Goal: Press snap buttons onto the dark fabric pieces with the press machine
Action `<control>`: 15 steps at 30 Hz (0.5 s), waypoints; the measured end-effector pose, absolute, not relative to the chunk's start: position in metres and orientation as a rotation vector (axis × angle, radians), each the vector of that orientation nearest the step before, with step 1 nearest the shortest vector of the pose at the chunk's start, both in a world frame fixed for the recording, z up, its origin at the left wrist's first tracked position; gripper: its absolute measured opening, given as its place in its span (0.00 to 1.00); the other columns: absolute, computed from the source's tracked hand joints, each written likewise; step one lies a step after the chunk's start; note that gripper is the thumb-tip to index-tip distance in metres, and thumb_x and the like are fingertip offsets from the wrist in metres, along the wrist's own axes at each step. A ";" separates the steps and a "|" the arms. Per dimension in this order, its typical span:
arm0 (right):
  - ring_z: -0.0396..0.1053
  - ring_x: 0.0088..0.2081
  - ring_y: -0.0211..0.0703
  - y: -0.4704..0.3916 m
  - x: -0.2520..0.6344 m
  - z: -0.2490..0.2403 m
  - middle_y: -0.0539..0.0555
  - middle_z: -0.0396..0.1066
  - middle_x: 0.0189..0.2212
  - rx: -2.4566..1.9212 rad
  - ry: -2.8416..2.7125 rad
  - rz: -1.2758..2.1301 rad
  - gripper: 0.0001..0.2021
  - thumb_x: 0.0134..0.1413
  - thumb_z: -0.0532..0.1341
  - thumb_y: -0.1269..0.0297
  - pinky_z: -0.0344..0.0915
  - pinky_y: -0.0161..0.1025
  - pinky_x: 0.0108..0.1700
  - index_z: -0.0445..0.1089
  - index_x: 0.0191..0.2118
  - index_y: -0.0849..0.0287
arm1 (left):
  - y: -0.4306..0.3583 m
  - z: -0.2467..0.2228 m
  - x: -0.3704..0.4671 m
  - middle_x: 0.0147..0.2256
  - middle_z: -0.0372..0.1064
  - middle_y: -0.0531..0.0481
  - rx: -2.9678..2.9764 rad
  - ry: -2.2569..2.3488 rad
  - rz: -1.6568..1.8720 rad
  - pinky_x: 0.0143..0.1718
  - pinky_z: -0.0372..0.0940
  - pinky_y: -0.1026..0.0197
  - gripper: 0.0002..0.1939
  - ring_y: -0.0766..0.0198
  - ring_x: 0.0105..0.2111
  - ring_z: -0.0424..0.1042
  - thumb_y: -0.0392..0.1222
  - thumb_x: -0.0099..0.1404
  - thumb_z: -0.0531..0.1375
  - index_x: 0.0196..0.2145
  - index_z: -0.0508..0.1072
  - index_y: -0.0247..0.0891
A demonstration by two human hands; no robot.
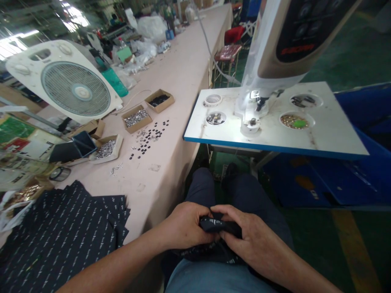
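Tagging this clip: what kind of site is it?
Likely a garment workshop: a snap press machine on a white bench, boxes of metal fasteners, and stacked dark printed fabric. Both hands hold a fabric piece.

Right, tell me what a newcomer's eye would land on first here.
Low in the middle, the left hand and right hand pinch a folded piece of dark printed fabric over the person's lap. Straight ahead, a lit press machine stands on a white work table with small parts in round wells. To the left, a white fan lies tilted on the long pink table, beside boxes of snaps.
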State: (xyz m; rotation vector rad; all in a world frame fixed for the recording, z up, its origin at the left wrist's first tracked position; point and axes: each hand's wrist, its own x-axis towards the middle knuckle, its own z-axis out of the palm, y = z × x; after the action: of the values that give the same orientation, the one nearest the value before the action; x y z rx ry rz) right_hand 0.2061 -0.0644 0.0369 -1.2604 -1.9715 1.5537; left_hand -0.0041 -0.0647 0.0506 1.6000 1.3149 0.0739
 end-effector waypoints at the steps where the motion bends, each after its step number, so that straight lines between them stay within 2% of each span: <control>1: 0.78 0.44 0.43 -0.062 0.206 0.038 0.47 0.81 0.43 -1.249 -1.935 1.601 0.25 0.51 0.60 0.76 0.71 0.36 0.46 0.72 0.54 0.49 | -0.061 0.051 -0.006 0.25 0.67 0.57 1.564 1.281 0.063 0.26 0.52 0.67 0.11 0.68 0.28 0.66 0.47 0.55 0.66 0.30 0.76 0.36; 6: 0.78 0.39 0.44 -0.055 0.207 0.041 0.48 0.81 0.38 -1.272 -1.849 1.692 0.25 0.51 0.60 0.74 0.70 0.37 0.40 0.71 0.56 0.51 | -0.050 0.050 -0.010 0.24 0.63 0.59 1.416 1.155 0.016 0.25 0.55 0.69 0.10 0.70 0.25 0.62 0.44 0.54 0.65 0.32 0.75 0.35; 11: 0.77 0.36 0.43 -0.053 0.210 0.039 0.48 0.81 0.36 -1.294 -1.808 1.769 0.25 0.50 0.60 0.73 0.68 0.36 0.38 0.70 0.56 0.53 | -0.047 0.049 -0.009 0.22 0.58 0.59 1.354 1.072 0.008 0.22 0.52 0.68 0.06 0.72 0.22 0.57 0.40 0.54 0.62 0.27 0.70 0.35; 15: 0.77 0.37 0.44 -0.050 0.211 0.038 0.48 0.81 0.36 -1.310 -1.748 1.845 0.25 0.49 0.61 0.72 0.67 0.36 0.38 0.70 0.55 0.54 | -0.049 0.048 -0.007 0.21 0.57 0.59 1.261 1.057 0.037 0.21 0.50 0.68 0.04 0.72 0.21 0.55 0.38 0.53 0.61 0.26 0.69 0.35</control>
State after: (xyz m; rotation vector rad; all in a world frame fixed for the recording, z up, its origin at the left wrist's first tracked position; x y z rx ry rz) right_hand 0.2111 -0.0502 0.0382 -1.3098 -1.7475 1.8455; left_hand -0.0066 -0.0491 0.0479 1.2606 1.0569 0.0365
